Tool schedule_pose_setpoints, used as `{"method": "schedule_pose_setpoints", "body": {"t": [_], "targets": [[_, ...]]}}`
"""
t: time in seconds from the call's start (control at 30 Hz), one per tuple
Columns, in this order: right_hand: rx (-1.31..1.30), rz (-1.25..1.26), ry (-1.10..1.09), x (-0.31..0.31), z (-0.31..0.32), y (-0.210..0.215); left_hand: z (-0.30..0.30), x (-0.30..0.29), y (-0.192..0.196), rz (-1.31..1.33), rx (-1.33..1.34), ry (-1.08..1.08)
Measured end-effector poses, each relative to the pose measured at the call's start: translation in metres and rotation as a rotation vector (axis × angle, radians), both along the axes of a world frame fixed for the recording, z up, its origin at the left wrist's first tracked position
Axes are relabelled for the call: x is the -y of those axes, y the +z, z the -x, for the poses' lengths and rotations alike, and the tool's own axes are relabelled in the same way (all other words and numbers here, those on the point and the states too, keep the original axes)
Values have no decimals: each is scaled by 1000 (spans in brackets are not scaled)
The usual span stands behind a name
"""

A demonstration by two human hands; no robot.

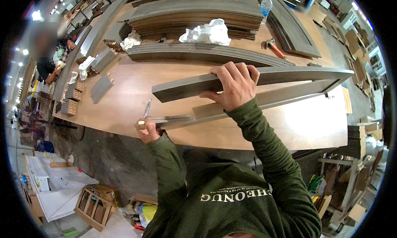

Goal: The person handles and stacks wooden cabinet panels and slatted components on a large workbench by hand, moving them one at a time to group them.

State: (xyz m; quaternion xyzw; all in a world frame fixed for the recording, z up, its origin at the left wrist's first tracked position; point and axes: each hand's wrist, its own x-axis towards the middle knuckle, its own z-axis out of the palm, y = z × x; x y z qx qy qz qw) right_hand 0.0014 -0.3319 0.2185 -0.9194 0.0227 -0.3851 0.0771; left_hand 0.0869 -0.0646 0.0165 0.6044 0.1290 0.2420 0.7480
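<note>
My right hand [235, 85] is wrapped over a long grey wooden rail [182, 87], thumb below and fingers on top. That rail's left end is raised above the table. At the far right it meets a short grey crosspiece [338, 83], which also joins a second, lower rail [281, 95]. My left hand [149, 132] is closed by the lower rail's left end, around something small with a pale tan part. A thin shiny piece [147, 108] sticks up just beyond it. I cannot make out what it is.
The wooden worktable [132, 79] bears stacked grey boards [198, 15], a row of rails [198, 52], crumpled white wrapping [206, 32], short grey blocks [73, 93], an orange-handled tool [276, 49] and a water bottle [266, 8]. Another person [51, 52] is at the far left.
</note>
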Motion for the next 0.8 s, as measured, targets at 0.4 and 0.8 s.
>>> {"method": "schedule_pose_setpoints", "body": {"t": [0.4, 0.8], "targets": [[-48, -55, -6, 3, -3, 2, 18, 46, 54, 18, 310, -209], [-39, -80, 4, 4, -4, 4, 28, 73, 92, -154, 298, -359]]}}
